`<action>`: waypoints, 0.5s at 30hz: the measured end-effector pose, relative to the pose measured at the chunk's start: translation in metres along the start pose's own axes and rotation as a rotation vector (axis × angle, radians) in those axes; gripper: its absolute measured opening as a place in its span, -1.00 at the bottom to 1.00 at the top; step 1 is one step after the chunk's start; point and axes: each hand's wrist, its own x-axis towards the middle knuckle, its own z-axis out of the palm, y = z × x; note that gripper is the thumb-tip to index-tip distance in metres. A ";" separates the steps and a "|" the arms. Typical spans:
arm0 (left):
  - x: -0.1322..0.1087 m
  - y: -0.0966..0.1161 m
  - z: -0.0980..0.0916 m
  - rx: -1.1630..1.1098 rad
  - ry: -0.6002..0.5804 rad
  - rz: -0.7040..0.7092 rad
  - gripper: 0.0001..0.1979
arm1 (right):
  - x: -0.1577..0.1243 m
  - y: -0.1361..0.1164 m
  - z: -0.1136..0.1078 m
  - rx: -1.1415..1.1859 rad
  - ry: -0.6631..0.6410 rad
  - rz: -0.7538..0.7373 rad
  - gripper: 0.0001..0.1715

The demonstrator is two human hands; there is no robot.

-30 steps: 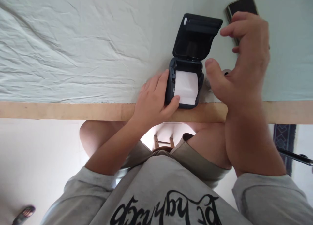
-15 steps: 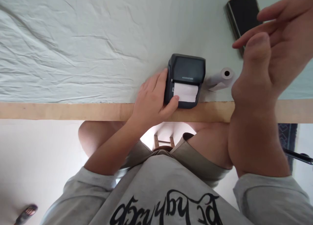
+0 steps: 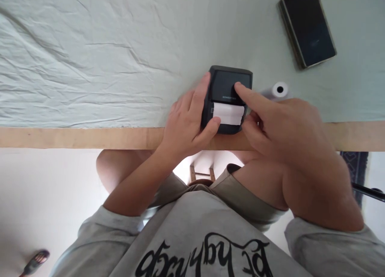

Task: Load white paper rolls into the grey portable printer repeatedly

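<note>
A small black portable receipt printer [image 3: 230,84] lies near the table's front edge, a strip of white paper [image 3: 229,114] showing at its slot. My left hand [image 3: 188,120] is closed around the printer's left side, fingers along the edge and thumb over the paper's left corner. My right hand [image 3: 282,124] is at the printer's right side. Its index finger is stretched out onto the dark lid, while the thumb stays apart, close to the right edge; the other fingers are mostly hidden. Just behind this hand lies a white paper roll [image 3: 280,89], partly covered by it.
A black smartphone [image 3: 309,28] in a thick case lies at the far right of the pale green cloth [image 3: 105,60]. The cloth is wrinkled on the left. A bare wooden edge [image 3: 75,137] runs along the table front, with my legs below it.
My right hand has come down from the upper right, away from near the smartphone, and its index finger is now on the printer's lid. My left hand and the printer stay nearly in place.
</note>
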 end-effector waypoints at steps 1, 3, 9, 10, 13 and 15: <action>0.000 0.001 0.000 0.010 -0.007 0.005 -0.15 | 0.001 -0.004 -0.006 -0.061 -0.097 0.037 -0.22; 0.000 0.001 0.001 0.035 -0.020 0.002 -0.16 | 0.005 -0.014 -0.018 -0.165 -0.282 0.102 -0.21; 0.000 0.001 0.003 0.049 0.004 -0.011 -0.17 | 0.010 -0.033 -0.029 -0.249 -0.492 0.158 -0.13; 0.000 0.001 0.004 0.054 0.007 -0.009 -0.16 | 0.010 -0.034 -0.028 -0.220 -0.475 0.152 -0.14; 0.001 0.001 0.004 0.065 0.002 -0.009 -0.16 | 0.007 -0.031 -0.021 -0.128 -0.362 0.116 -0.21; 0.001 0.001 0.004 0.064 -0.007 -0.010 -0.16 | 0.006 -0.027 -0.015 -0.117 -0.295 0.084 -0.23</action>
